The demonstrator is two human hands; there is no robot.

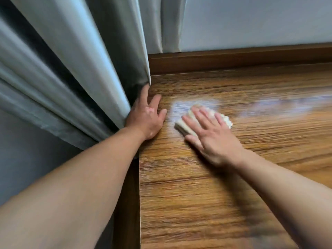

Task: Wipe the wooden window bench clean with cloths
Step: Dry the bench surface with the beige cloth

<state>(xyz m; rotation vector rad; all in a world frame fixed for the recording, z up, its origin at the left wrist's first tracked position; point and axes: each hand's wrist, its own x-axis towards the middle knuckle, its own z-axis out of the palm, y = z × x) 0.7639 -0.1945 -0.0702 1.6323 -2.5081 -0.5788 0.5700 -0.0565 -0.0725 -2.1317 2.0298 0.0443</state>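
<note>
The wooden window bench [224, 186] fills the right and lower part of the view, its grain running left to right. A folded cream cloth [225, 119] lies on it near the back left corner. My right hand [210, 133] presses flat on the cloth with straight, spread fingers; the hand is blurred. My left hand [146, 116] rests at the bench's left edge with straight fingers, its back against the grey curtain [71, 69], holding the fabric off the wood. A pale sheen shows on the wood beside the cloth.
The grey curtain hangs in thick folds along the left side and behind the corner. A wooden skirting strip [233, 60] runs along the back under a pale wall [260, 20]. The bench's left edge [139, 203] drops off vertically.
</note>
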